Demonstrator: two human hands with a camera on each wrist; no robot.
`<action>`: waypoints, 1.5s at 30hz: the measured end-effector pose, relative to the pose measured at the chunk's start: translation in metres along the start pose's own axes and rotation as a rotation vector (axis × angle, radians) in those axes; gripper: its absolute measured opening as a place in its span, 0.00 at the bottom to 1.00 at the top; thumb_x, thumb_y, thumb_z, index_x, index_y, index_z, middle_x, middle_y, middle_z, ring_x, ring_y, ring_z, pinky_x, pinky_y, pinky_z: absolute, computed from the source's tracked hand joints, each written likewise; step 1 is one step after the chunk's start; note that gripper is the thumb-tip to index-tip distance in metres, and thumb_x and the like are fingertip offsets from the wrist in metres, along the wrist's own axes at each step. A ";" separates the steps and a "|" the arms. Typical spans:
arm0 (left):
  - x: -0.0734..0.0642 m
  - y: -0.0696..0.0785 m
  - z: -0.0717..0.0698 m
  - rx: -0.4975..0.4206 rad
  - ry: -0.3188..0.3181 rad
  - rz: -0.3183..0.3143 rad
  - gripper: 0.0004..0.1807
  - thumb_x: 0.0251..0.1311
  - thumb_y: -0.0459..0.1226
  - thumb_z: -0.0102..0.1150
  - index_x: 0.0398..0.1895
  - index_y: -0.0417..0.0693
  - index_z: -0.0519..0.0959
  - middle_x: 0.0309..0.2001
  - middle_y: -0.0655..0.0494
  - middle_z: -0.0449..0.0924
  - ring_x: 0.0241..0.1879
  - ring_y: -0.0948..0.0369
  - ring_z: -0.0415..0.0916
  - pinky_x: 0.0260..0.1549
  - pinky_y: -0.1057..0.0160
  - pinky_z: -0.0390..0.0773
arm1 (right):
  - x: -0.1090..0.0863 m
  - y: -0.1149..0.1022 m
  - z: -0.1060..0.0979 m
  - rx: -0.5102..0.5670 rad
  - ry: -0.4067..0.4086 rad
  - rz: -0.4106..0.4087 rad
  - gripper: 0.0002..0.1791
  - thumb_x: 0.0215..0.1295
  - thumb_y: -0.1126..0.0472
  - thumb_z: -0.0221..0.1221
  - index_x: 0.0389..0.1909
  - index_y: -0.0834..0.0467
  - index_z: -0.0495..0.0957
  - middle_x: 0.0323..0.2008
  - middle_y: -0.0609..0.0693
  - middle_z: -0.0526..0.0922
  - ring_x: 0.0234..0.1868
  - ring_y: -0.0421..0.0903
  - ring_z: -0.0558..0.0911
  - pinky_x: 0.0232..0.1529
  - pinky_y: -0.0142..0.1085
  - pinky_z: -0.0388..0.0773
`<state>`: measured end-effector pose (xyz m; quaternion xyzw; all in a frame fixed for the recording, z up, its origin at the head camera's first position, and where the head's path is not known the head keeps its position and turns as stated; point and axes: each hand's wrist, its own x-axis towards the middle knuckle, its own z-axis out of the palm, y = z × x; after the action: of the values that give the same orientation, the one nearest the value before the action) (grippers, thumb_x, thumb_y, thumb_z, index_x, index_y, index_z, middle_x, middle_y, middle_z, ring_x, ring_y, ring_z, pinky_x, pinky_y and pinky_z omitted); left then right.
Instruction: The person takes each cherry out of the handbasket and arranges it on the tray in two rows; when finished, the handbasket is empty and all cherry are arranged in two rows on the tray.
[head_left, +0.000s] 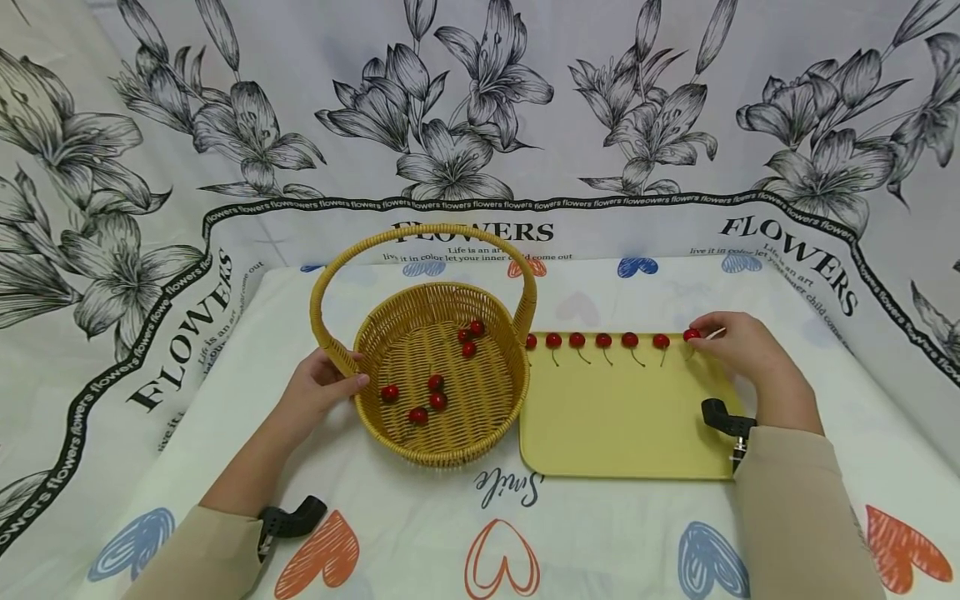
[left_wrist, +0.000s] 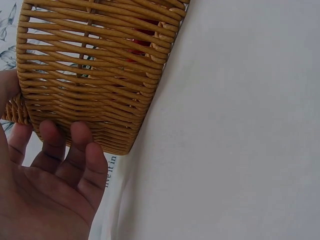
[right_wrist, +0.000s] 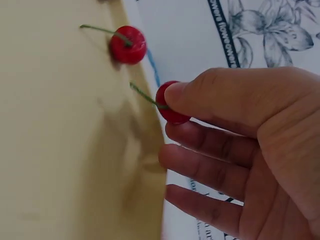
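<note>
A round woven basket [head_left: 442, 454] with a tall arched handle stands left of centre, several red cherries [head_left: 438, 402] lying inside. At its left side my left hand [head_left: 318, 392] grips the rim by the foot of the handle; the left wrist view has the fingers curled against the wicker wall [left_wrist: 95, 75]. Over the far right corner of a yellow tray [head_left: 626, 425], my right hand [head_left: 750, 350] pinches a cherry [right_wrist: 172, 102] between thumb and forefinger, its green stem pointing out over the tray. More cherries [head_left: 603, 341] with stems form a row along the tray's far edge.
The basket's right side overlaps the tray's left end in the head view. Underneath is a white tablecloth [head_left: 420, 533] printed with hearts. A flower-patterned cloth [head_left: 450, 108] hangs behind and at the sides. Each wrist wears a black camera mount [head_left: 292, 518].
</note>
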<state>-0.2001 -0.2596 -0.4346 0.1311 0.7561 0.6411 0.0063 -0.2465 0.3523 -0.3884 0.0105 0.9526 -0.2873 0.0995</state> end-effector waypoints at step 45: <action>-0.001 0.001 0.000 -0.011 -0.002 -0.004 0.20 0.65 0.25 0.64 0.55 0.24 0.70 0.39 0.58 0.83 0.34 0.63 0.79 0.33 0.68 0.82 | -0.049 -0.121 0.007 0.019 0.147 -0.466 0.16 0.71 0.56 0.66 0.57 0.56 0.82 0.42 0.51 0.79 0.43 0.50 0.76 0.47 0.47 0.75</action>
<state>-0.1994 -0.2596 -0.4339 0.1302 0.7527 0.6453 0.0088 -0.2071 0.2494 -0.3182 -0.1878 0.9311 -0.3101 -0.0391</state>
